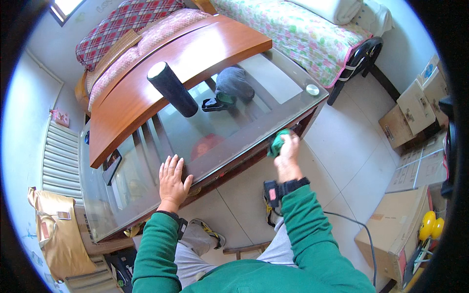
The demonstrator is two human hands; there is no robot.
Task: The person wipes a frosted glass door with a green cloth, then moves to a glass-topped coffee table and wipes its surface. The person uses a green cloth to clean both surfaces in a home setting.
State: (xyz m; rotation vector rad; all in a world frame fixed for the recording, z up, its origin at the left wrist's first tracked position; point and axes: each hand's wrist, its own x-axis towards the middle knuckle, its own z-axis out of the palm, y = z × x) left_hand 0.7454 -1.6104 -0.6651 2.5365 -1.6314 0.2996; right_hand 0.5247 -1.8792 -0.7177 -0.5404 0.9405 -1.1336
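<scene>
My left hand (172,181) lies flat near the front edge of a glass-topped table (229,144), its fingers spread. At the table's front right edge, my right hand (288,157) is closed around a crumpled green cloth (277,142). Farther back on the glass stands a tall dark cylinder with a white top (173,90). Beside it, to the right, are a small black open case (213,104) and a grey cloth-like bundle (235,82). A dark flat frame-like object (113,167) is at the table's left side.
A wooden board (195,58) spans the table's far part. Beds with a plaid cover (127,27) and a floral cover (293,36) stand behind. Cardboard boxes (395,229) line the right. A tan bag (61,239) hangs at left; a black cable (359,222) runs beside my right arm.
</scene>
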